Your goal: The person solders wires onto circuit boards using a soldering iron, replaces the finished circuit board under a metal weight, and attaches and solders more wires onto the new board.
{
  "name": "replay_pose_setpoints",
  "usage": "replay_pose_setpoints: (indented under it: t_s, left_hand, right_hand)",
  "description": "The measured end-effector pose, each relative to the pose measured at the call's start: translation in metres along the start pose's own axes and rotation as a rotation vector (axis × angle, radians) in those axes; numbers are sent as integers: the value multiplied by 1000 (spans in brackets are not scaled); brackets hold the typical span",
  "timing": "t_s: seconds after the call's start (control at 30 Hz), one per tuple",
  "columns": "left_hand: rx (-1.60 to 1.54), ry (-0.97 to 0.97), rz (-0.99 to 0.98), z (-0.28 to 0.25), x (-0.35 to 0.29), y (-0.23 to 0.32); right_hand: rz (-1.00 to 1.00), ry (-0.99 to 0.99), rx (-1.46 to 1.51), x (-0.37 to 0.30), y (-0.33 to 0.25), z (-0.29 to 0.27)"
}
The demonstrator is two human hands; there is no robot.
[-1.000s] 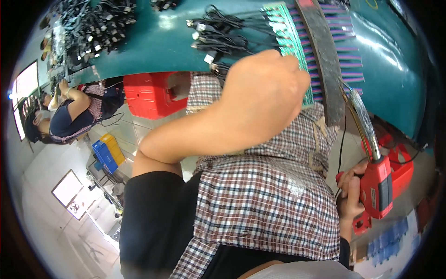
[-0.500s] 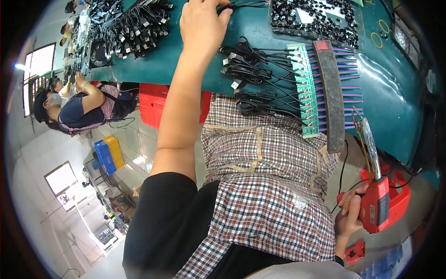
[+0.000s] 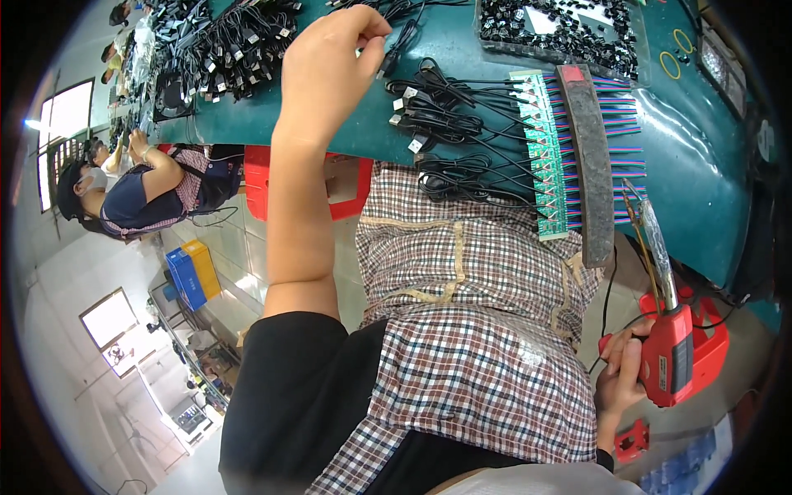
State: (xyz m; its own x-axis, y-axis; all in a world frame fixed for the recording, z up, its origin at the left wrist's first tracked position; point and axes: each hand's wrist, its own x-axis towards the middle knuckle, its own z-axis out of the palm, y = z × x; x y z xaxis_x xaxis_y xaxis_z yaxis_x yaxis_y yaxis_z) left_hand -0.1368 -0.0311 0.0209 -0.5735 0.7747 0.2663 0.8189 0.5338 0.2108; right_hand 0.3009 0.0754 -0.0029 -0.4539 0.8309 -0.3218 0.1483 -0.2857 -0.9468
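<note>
My left hand [image 3: 330, 74] is over the table at the upper middle, its thumb and bent fingers pinched together at a black cable [image 3: 402, 48]. The exact contact is partly hidden by the fingers. At the lower right my right hand [image 3: 620, 375] grips a red soldering gun [image 3: 668, 359], tip pointing up towards the table edge. Between the hands lies a green circuit board strip [image 3: 544, 157]. Coiled black USB cables [image 3: 445, 124] run to its left side, and coloured ribbon wires [image 3: 627, 157] stick out on its right. A dark grey bar [image 3: 590, 165] lies across those wires.
A clear tray of small black parts [image 3: 561, 62] stands at the far side. Piled USB cables [image 3: 239, 49] cover the table's left. A red stool [image 3: 268, 186] and a co-worker [image 3: 144, 186] are at the left. Yellow rings [image 3: 670, 66] lie at the far right.
My left hand has drawn back towards me and left from the far edge of view. A black cable now lies nearer beside its fingers. The soldering gun has barely moved.
</note>
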Motion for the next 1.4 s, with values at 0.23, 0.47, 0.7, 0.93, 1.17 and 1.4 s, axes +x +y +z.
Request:
replay_pose_setpoints:
  t_s: [0.23, 0.47, 0.7, 0.93, 1.17, 1.4]
  left_hand:
    - [-225, 142, -302, 32, 31, 15]
    - [64, 78, -277, 73, 58, 4]
    - [-804, 204, -298, 36, 41, 26]
    - [-621, -163, 86, -17, -15, 86]
    - [-974, -577, 81, 8, -57, 130]
    - [-985, -581, 123, 10, -64, 134]
  right_hand:
    - [-13, -12, 8, -2, -3, 3]
    - [-9, -25, 14, -5, 0, 1]
    - [-24, 27, 37, 1, -2, 10]
    - [-84, -14, -33, 26, -17, 34]
    - [-148, -257, -176, 50, -39, 74]
    - [-114, -349, -107, 56, -34, 85]
